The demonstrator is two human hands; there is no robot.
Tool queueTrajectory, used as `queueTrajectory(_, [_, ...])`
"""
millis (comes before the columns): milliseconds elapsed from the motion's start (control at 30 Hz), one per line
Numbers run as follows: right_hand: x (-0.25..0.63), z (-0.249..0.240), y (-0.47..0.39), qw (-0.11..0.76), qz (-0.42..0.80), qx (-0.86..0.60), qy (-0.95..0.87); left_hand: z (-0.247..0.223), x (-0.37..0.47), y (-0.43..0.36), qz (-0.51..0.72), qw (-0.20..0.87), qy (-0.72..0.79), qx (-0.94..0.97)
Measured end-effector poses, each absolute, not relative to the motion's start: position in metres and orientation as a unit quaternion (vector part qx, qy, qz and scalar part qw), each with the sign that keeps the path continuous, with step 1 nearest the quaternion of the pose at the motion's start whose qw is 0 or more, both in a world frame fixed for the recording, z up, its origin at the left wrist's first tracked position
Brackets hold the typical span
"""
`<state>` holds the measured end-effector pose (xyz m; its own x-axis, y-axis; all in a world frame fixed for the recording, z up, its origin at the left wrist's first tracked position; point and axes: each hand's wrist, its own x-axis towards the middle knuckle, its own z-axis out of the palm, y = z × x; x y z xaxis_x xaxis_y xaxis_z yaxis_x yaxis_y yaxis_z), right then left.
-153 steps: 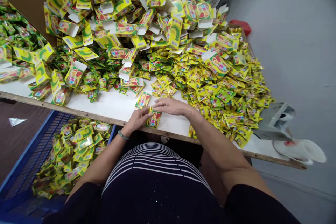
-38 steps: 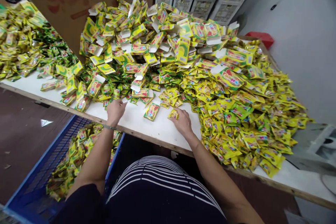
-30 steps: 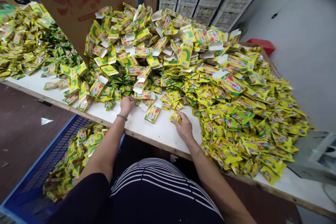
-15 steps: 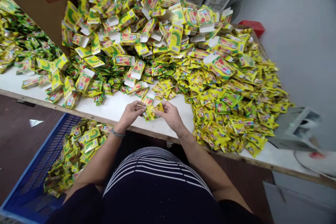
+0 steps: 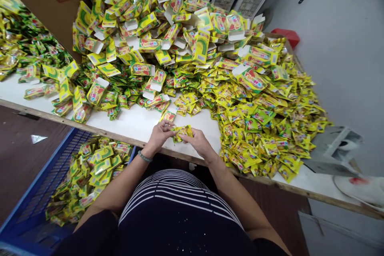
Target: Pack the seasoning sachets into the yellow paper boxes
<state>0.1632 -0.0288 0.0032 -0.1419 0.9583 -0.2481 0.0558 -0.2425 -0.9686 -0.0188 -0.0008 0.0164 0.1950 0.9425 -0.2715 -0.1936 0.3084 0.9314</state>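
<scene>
Near the table's front edge, my left hand (image 5: 161,135) pinches the left end of a small yellow-green packet (image 5: 182,133). The same packet's right side is held in the closed fingers of my right hand (image 5: 197,141). Whether it is one packet or more is too small to tell. Just behind my left hand lies a yellow box (image 5: 168,116) with a red and green print. Beyond it are loose yellow packets (image 5: 187,102). A large heap of yellow packets (image 5: 255,128) rises to the right of my right hand.
Open-ended yellow boxes (image 5: 144,44) are heaped at the back of the white table (image 5: 126,122). A blue crate (image 5: 36,204) of filled-looking boxes stands below left. A brown carton (image 5: 51,0) is behind left; a grey device (image 5: 333,148) is at right.
Both hands have shifted slightly right and down, with the packet between them. The packet now looks more compact. Its surroundings look unchanged.
</scene>
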Motion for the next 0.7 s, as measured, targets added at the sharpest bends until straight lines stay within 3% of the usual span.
queueTrajectory(133, [0.168, -0.005, -0.028, 0.410, 0.552, -0.553, -0.471, 0.014, -0.025, 0.012, 0.394, 0.591, 0.528, 0.465])
queueTrajectory(233, [0.165, -0.006, -0.025, 0.410, 0.542, -0.550, -0.485, 0.011, -0.018, 0.015, 0.353, 0.633, 0.524, 0.448])
queueTrajectory(400, [0.163, 0.001, -0.024, 0.457, 0.384, -0.601, -0.532, 0.004, -0.002, 0.008, 0.414, 0.650, 0.501, 0.395])
queueTrajectory(500, [0.171, 0.008, -0.025, 0.459, 0.361, -0.633, -0.508, 0.004, -0.004, 0.010, 0.421, 0.634, 0.499, 0.415])
queueTrajectory(567, [0.178, 0.016, -0.025, 0.442, 0.389, -0.611, -0.530, 0.005, -0.010, 0.015, 0.404, 0.630, 0.493, 0.445])
queueTrajectory(700, [0.187, 0.032, -0.020, 0.325, 0.417, -0.542, -0.654, 0.006, -0.017, 0.019, 0.355, 0.651, 0.479, 0.470])
